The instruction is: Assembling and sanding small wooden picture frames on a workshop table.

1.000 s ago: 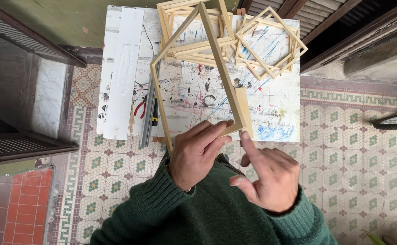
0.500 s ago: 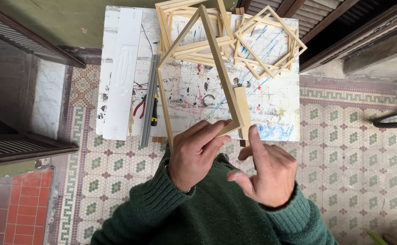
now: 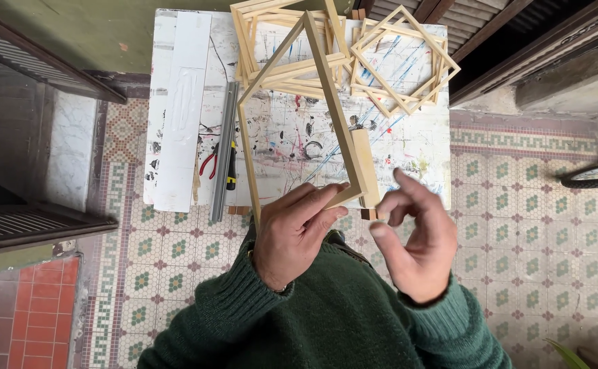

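Observation:
My left hand [image 3: 292, 236] grips the near corner of a light wooden stretcher frame [image 3: 326, 102], which tilts up over a paint-spattered white table [image 3: 408, 147]. My right hand [image 3: 415, 236] hovers just right of that corner, fingers curled and apart, holding nothing I can see. A short wooden block [image 3: 366, 167] lies beside the frame's right rail, close to my right fingertips. Both arms wear dark green knitted sleeves.
Two stacks of similar wooden frames [image 3: 401, 61] lie at the table's far edge. A long white board [image 3: 183, 109], a grey metal bar [image 3: 222, 157] and red-handled pliers [image 3: 209, 164] sit at the table's left. Patterned tile floor surrounds it; a bicycle tyre [image 3: 596, 174] shows at right.
My right hand has lifted off the frame's corner and drawn back to the right, its fingers opening. My left hand keeps its grip on the frame.

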